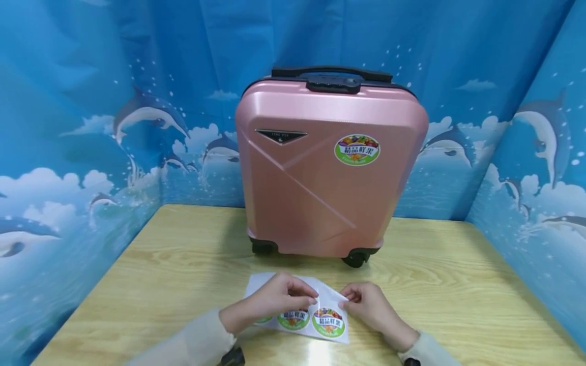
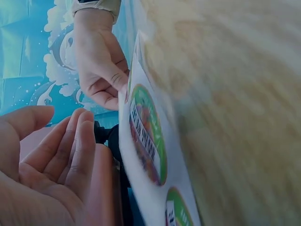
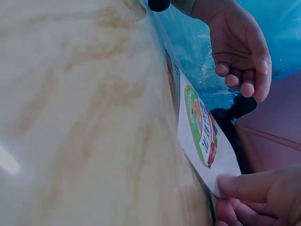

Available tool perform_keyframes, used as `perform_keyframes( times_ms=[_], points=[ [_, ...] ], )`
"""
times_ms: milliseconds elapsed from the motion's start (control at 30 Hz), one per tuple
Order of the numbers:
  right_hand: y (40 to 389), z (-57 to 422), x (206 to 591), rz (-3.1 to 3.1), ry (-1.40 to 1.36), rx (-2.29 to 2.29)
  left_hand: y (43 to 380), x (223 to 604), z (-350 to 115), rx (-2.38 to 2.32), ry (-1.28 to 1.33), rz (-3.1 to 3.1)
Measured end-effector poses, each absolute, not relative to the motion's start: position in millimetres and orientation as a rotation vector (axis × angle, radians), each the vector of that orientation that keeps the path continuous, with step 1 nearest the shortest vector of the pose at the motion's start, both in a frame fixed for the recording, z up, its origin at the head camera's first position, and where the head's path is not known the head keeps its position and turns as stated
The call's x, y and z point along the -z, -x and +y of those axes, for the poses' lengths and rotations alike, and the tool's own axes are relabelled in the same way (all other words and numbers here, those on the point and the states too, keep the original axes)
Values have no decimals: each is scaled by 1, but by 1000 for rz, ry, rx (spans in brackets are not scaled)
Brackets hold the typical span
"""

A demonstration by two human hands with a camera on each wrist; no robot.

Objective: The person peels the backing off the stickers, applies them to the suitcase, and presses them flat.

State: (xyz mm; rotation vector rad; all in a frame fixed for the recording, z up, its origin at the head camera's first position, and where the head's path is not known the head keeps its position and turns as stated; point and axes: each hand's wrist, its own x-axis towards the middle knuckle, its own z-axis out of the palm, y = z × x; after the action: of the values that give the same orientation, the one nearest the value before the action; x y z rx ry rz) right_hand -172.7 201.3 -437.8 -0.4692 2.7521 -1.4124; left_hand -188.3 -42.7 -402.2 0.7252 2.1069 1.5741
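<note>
A white sheet of round fruit stickers [image 1: 329, 296] lies on the table before me, its right side raised a little. My right hand [image 1: 368, 307] pinches its upper right corner between thumb and fingers, seen closely in the right wrist view. Over the sheet hovers my left hand [image 1: 274, 300], fingers loosely bent; the left wrist view shows a gap between thumb and fingers with nothing held. Two stickers, a right one [image 1: 328, 322] and a middle one [image 1: 293, 320], show green rims and printed fruit. Another, farther left, is mostly hidden by the left hand and wrist.
Behind the sheet stands an upright pink suitcase [image 1: 311, 203] with black wheels and a black top handle [image 1: 331, 71]. A matching oval-looking fruit sticker [image 1: 357, 150] is on its upper right front. Blue dolphin-print curtains [image 1: 192, 61] border the wooden table [image 1: 439, 284].
</note>
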Motion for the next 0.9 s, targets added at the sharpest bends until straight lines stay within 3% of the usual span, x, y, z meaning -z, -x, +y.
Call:
perform_keyframes(
  times_ms=[400,900],
  points=[
    [174,202,431,2472,330,1589,184,407,-35,-1449,-803,2140],
    [168,195,421,2063,345,1840,182,403,-30,-1376,-853,2253]
  ],
)
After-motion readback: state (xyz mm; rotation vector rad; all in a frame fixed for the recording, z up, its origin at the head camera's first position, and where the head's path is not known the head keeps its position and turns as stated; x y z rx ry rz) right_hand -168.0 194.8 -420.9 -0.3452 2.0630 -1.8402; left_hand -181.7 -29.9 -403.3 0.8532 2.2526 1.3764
